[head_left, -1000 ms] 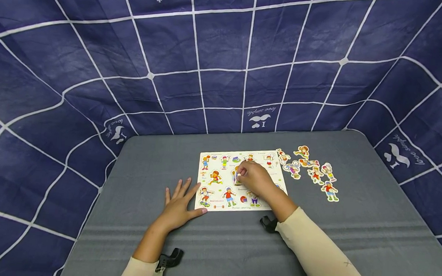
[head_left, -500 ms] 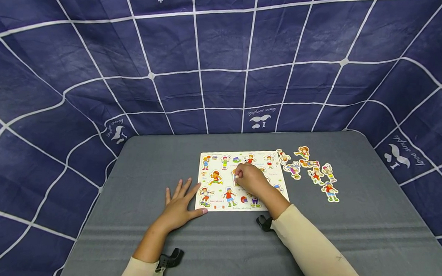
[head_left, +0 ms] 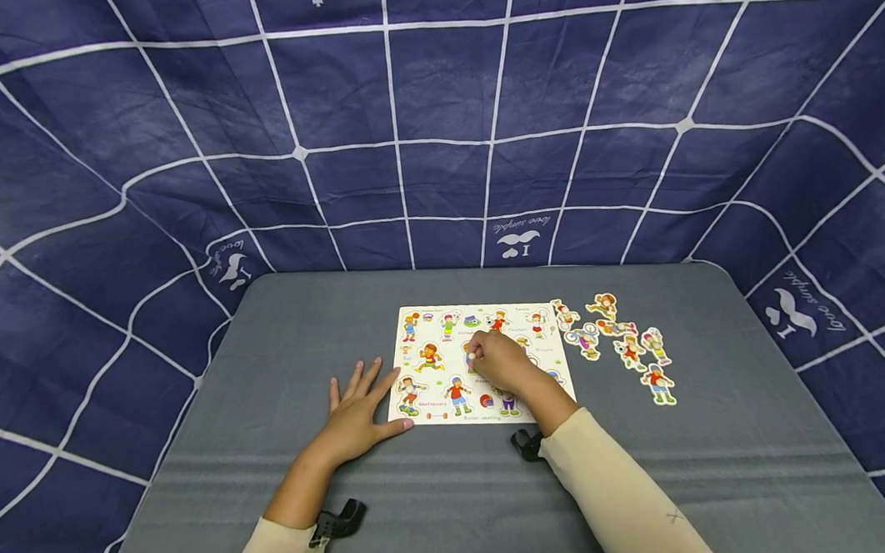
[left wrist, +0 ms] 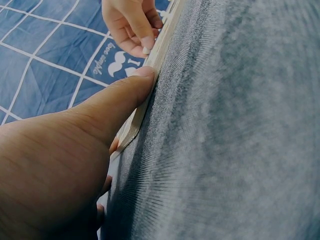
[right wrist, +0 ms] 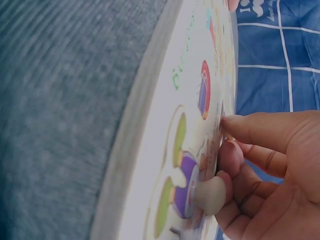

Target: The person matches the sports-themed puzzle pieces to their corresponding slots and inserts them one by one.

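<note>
Lengthwise left-to-right, the puzzle board (head_left: 451, 369)

From above and behind the left hand (head_left: 355, 421) and right hand (head_left: 504, 363), the head view faces forward-down; wrist views, close beside each, skim the peg-puzzle board (right wrist: 157, 120), both sharing the right hand.

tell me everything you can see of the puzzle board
The puzzle board is white and rectangular, with a thick, pale edge that looks like wood. Colourful sports figures and small lettering cover its face. It lies flat on the gray table. The left hand touches its near-left corner; the right hand covers part of it, pinching a pale knob near the middle.
</note>
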